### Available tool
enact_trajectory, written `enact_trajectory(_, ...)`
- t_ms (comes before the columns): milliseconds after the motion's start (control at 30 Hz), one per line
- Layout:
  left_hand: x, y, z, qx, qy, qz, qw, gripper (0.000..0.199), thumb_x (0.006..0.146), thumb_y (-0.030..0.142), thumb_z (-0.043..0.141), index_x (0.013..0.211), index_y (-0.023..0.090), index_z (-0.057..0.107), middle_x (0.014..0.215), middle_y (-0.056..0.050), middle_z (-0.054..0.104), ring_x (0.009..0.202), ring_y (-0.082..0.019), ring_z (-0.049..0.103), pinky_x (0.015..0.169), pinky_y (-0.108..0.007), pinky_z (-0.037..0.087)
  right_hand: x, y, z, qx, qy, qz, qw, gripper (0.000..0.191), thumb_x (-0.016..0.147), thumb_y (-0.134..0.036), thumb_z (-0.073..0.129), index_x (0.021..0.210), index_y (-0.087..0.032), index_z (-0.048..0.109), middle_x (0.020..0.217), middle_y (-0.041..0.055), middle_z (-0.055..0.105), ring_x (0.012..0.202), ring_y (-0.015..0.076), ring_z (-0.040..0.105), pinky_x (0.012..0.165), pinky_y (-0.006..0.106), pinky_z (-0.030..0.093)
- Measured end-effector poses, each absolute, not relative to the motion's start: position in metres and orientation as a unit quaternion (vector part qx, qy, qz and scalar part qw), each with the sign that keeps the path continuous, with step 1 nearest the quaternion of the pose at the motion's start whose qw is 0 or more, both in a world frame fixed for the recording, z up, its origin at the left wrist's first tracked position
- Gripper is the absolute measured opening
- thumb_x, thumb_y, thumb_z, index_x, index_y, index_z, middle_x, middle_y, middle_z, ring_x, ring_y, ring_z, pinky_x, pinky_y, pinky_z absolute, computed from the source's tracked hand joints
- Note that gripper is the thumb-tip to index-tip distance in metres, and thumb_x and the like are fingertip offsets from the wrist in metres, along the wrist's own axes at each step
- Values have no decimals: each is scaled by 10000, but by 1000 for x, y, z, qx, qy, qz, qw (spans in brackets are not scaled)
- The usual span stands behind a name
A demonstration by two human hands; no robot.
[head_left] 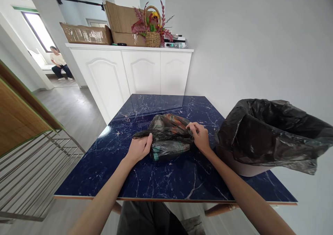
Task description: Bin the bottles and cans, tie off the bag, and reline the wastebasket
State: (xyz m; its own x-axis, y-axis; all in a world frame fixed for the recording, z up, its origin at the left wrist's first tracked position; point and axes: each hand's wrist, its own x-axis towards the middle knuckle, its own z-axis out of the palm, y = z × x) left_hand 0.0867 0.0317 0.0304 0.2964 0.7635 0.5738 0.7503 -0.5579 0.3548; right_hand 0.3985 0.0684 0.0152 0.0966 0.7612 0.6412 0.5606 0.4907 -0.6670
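Observation:
A filled black plastic bag lies on the blue marbled table, and orange and green items show through its thin film. My left hand is closed on the bag's left side, gripping a gathered strip of the plastic. At the bag's right end, my right hand pinches the edge of the film between thumb and fingers. The strip of plastic runs across the top of the bag between both hands.
A bin lined with a black bag stands on the table's right side. Beyond the table is a white cabinet with cardboard boxes and a flower basket. A metal rack stands left. A person sits far back.

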Motion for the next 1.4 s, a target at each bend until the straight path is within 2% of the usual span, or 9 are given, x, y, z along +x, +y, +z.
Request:
enact_trajectory(200,88,29,29,819,474,325,18,684,1116,481,329,487,256,477,485,-50,544,482,-205,550,622,-373,438,404,73,14,-536,-610,83,577,536,1121,-511,352,829,-251,719,703,24,677,668,246,619,702,351,436)
enact_trajectory(300,90,27,28,825,473,307,25,694,1113,513,342,486,249,474,476,-39,546,438,-182,491,562,-351,376,404,73,15,-533,-604,83,587,478,1119,-491,360,907,-250,713,800,35,713,715,247,635,680,342,437)
enact_trajectory(500,93,26,30,823,483,297,24,624,1100,527,398,570,243,563,544,-26,625,488,-181,550,553,-327,359,396,69,16,-499,-611,57,611,360,1114,-471,390,1104,-250,674,1004,76,705,941,273,650,862,407,503)
enact_trajectory(767,92,30,28,822,486,295,35,342,924,589,697,835,264,638,805,-7,751,723,-218,713,679,-332,501,380,37,34,-362,-759,38,540,252,1030,-372,553,1243,-283,657,1218,108,703,1188,328,644,1075,540,479)
enact_trajectory(933,88,39,19,818,494,292,33,492,841,660,772,1108,257,683,1127,-106,791,1065,-356,752,905,-454,573,369,29,38,-299,-835,49,460,329,968,-306,655,1296,-314,675,1220,80,745,1190,323,667,1096,543,478)
enact_trajectory(1033,86,44,15,812,502,296,34,544,842,614,787,1217,239,664,1225,-150,776,1134,-407,735,931,-507,568,368,31,35,-297,-840,51,451,378,962,-298,679,1339,-307,677,1233,96,740,1192,330,657,1101,554,465)
enact_trajectory(1233,91,33,29,836,451,307,59,286,870,433,737,1066,248,642,1068,-75,768,1017,-308,737,894,-416,554,366,36,29,-300,-815,78,490,182,973,-209,623,1038,-302,766,1002,54,774,1028,283,686,1038,523,477)
enact_trajectory(1333,95,25,38,839,431,324,77,115,957,342,594,967,236,635,928,-38,743,853,-222,712,821,-338,533,366,38,28,-299,-794,108,519,231,950,-143,580,836,-278,728,870,25,770,928,249,697,994,486,484)
enact_trajectory(1400,97,24,39,836,430,330,86,234,1041,315,468,894,230,628,852,-23,724,771,-184,691,767,-300,509,367,39,29,-302,-778,134,534,243,913,-108,553,791,-266,691,806,13,756,870,233,696,958,459,499)
